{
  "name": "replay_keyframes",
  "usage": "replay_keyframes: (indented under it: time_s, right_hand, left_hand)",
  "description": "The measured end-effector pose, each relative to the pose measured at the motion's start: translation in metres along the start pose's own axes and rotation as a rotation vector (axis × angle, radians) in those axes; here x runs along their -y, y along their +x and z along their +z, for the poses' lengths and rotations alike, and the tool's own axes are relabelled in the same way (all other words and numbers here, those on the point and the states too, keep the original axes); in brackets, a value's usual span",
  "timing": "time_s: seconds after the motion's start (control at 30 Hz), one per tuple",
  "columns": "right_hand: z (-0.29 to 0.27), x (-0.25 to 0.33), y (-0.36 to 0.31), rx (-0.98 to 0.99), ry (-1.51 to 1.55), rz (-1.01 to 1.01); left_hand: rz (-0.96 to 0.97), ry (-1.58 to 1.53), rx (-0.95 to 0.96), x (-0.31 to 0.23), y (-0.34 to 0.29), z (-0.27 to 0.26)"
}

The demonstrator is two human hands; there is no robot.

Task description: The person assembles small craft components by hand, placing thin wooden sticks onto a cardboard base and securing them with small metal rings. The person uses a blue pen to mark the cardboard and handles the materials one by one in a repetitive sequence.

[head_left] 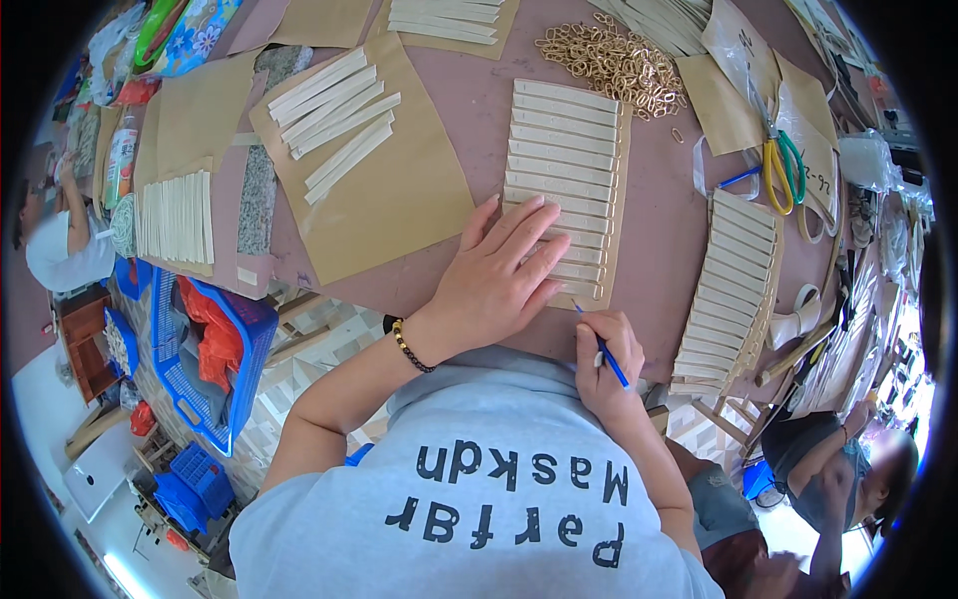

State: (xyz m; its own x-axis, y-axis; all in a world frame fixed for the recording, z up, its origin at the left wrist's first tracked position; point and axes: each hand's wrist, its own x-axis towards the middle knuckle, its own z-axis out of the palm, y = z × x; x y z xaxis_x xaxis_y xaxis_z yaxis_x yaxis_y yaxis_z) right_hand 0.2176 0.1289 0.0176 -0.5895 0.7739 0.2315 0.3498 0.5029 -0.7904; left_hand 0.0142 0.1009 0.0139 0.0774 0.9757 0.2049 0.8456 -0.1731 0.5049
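With my right hand (602,361) pinching a blue brush (605,349) at the near end of the row of cream strips (565,170), I should keep my left hand (499,275) spread flat on those strips, just short of the gold rings (614,62) beyond.

Matt cream strips (559,150) lie on brown paper (399,190) (shiny gold metal rings (614,65) nearby).
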Motion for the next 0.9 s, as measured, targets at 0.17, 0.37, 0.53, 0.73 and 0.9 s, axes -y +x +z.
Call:
replay_keyframes:
  time_s: [0.17, 0.37, 0.53, 0.73, 0.9]
  right_hand:
    - [-0.0005, 0.0002, 0.0001, 0.024, 0.003, -0.011]
    - [-0.0019, 0.0002, -0.0007, 0.021, 0.015, 0.018]
    - [-0.0026, 0.0021, 0.0010, 0.021, 0.018, 0.034]
    - [-0.0019, 0.0028, 0.0014, 0.002, 0.020, 0.055]
    - [-0.0020, 0.0007, -0.0012, -0.004, 0.030, 0.063]
  left_hand:
    - [0.000, 0.004, 0.002, 0.0003, 0.0001, 0.0008]
    - [0.002, 0.011, 0.001, 0.0001, -0.0001, 0.0008]
    - [0.002, 0.013, -0.004, 0.0003, -0.0008, 0.0013]
    - [0.002, 0.011, -0.003, 0.0004, -0.0009, 0.0022]
    - [0.000, 0.015, 0.001, -0.0002, -0.0002, 0.0015]
